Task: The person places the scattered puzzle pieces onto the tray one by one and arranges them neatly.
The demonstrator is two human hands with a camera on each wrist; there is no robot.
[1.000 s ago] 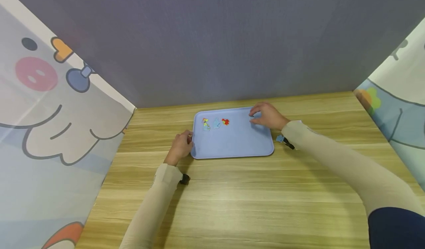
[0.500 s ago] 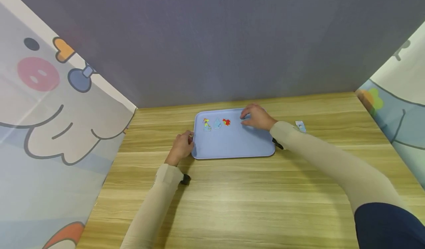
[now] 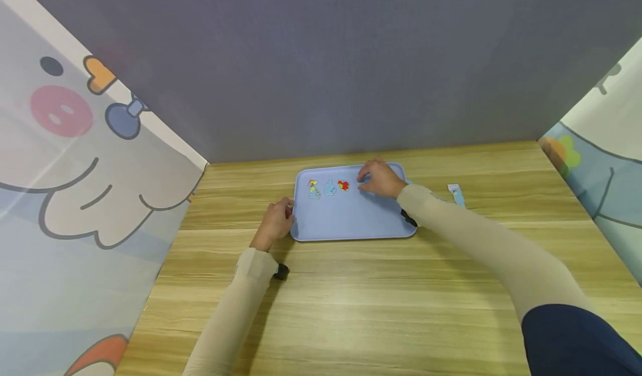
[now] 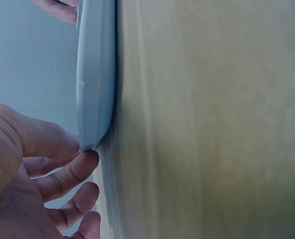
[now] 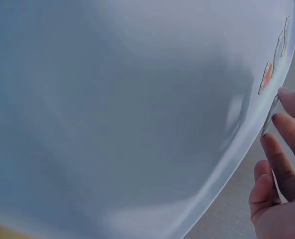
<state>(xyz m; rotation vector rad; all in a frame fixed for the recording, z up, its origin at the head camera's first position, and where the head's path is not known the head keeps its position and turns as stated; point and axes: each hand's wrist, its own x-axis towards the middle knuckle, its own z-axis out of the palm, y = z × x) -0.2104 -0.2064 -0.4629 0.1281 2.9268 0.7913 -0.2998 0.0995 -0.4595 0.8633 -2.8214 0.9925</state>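
Observation:
A pale blue tray (image 3: 346, 217) lies on the wooden table. My left hand (image 3: 277, 220) pinches its left rim; the left wrist view has the thumb and a fingertip on the tray's corner. Over the right part of the tray, my right hand (image 3: 382, 180) pinches a small thin flat piece (image 5: 270, 114), seen edge-on in the right wrist view, so its picture is hidden. To the left of that hand a red cutout piece (image 3: 343, 185), a light blue cutout piece (image 3: 330, 188) and a yellow-and-blue cutout piece (image 3: 314, 190) lie in a row on the tray.
Right of the tray, a blue-and-white flat piece (image 3: 456, 194) lies on the table (image 3: 351, 298), partly behind the right sleeve. A grey panel (image 3: 351, 69) rises behind the table. Cartoon-printed walls (image 3: 60, 186) stand at both sides.
My right hand has moved left across the tray, closer to the red piece. Its sleeve now uncovers more of the blue-and-white piece on the table. The left hand has stayed at the rim.

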